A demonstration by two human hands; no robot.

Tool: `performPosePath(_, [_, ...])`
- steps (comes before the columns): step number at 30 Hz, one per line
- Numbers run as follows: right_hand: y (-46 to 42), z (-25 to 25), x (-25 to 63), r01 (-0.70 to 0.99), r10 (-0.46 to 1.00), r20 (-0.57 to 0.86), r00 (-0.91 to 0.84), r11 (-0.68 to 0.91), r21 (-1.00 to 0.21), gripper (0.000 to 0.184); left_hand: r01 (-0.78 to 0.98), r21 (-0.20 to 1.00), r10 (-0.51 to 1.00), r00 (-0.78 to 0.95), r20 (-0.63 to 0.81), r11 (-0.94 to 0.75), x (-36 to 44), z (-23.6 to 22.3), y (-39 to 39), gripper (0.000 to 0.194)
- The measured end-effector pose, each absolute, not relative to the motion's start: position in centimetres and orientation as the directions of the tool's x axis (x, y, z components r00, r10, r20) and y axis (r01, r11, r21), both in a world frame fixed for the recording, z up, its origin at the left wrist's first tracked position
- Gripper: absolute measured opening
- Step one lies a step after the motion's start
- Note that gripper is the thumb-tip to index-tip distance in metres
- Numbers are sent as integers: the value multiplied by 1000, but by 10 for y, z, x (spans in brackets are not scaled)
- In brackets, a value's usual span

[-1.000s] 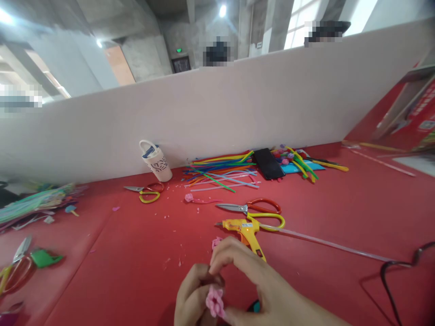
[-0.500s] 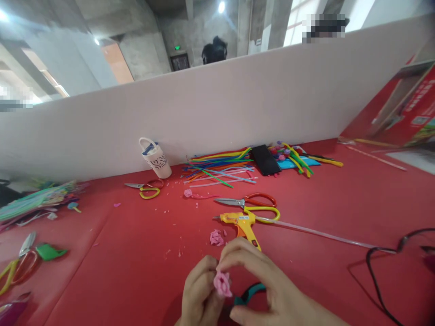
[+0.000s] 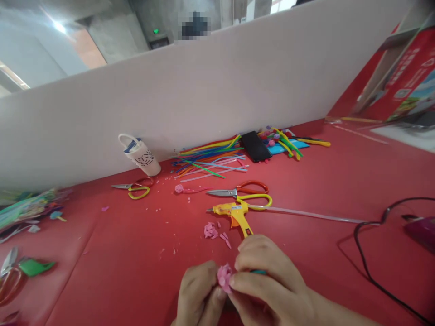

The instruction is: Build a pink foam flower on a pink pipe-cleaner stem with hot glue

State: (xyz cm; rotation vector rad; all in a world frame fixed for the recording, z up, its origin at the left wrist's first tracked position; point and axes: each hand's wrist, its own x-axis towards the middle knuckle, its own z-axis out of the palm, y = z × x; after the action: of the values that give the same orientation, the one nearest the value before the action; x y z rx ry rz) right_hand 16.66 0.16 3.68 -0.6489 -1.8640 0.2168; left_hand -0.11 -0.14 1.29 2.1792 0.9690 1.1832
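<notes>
My left hand [image 3: 197, 292] is closed around the base of a small pink flower [image 3: 224, 276] with layered petals. From the right, the fingers of my right hand [image 3: 273, 283] pinch the flower's side. A bit of a teal handle [image 3: 258, 272] shows behind the right-hand fingers; the rest of that tool is hidden. Just beyond the hands lies a heap of cut pink pieces [image 3: 210, 230]. A yellow hot glue gun [image 3: 231, 209] rests beside it with a clear glue stick [image 3: 306, 213] trailing to the right. Scissors [image 3: 224, 193] with red and yellow handles lie behind the gun.
Colourful pipe cleaners [image 3: 207, 156], a black phone [image 3: 256, 146] and a white cup-shaped holder [image 3: 144, 158] stand along the white partition [image 3: 190, 95]. A pink flower on a stem [image 3: 179, 188] lies mid-table. At right runs a black cable [image 3: 362, 253]; more scissors [image 3: 136, 188] lie left.
My right-hand fingers have come down onto the flower's side and cover most of the teal handle. Several pink pieces now lie apart from the heap. The view has shifted.
</notes>
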Motion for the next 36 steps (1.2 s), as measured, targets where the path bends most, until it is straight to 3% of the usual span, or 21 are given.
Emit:
performPosePath(9, [3,39,166,363,576,785,-229,799,-480,21,504,529,727,389,566,-682,-5,16,-2,22])
performPosePath(22, [3,39,164,337,650,713,-265,755,-563,17,522,535,740,360,569,-665,-12,7,-3,15])
performPosePath(28, [2,37,164,343,678,683,-271,731,-590,15,561,528,733,228,641,-637,-11,0,-7,14])
performPosePath(30, [2,36,164,347,680,680,-275,730,-589,15,538,523,724,272,634,-661,-8,6,-4,18])
performPosePath(33, [3,36,163,346,686,673,-276,724,-597,15,460,564,721,321,614,-686,-4,15,2,27])
performPosePath(36, [4,40,163,299,690,677,-255,722,-623,16,364,716,803,248,542,-596,-4,16,3,27])
